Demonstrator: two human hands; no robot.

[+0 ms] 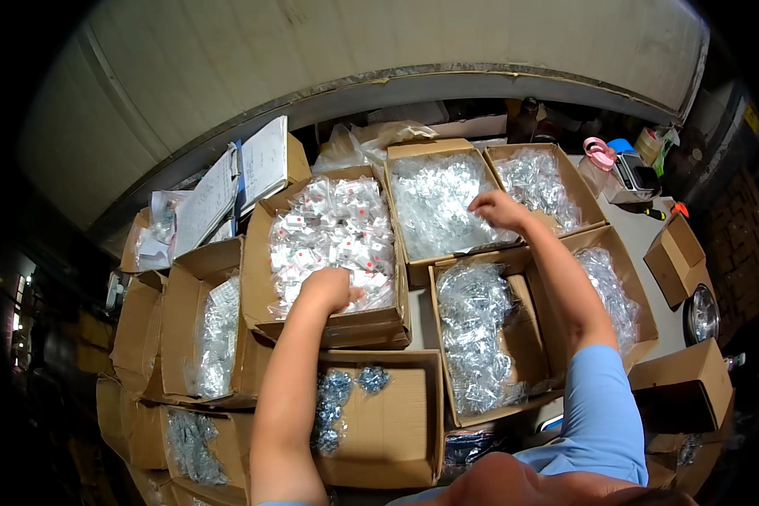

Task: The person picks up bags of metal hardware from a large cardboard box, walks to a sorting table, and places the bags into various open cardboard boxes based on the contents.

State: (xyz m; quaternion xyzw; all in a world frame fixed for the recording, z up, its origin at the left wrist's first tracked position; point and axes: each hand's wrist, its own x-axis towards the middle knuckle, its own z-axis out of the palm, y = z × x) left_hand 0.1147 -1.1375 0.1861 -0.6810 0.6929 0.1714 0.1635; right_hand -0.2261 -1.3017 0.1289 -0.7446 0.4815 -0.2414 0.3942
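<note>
My left hand [327,289] reaches into the near part of a cardboard box [263,253] full of small white packets [333,223] with red dots. Its fingers curl down among the packets, and whatever they grip is hidden. To the right, my right hand [497,209] is over another box [426,150] heaped with small clear bags [438,194] that look to hold shiny metal parts. The fingers of that hand are drawn together in a pinch at the heap's right side; I cannot make out what is between them.
Nearer me, one open box [396,422] holds dark metallic clusters [333,401]; another [523,329] holds clear bags. More part-filled boxes [185,320] crowd the left. Written sheets [264,160] stand at back left. A pink-topped bottle [597,160], screwdriver [654,214] and round metal dish [701,316] lie right.
</note>
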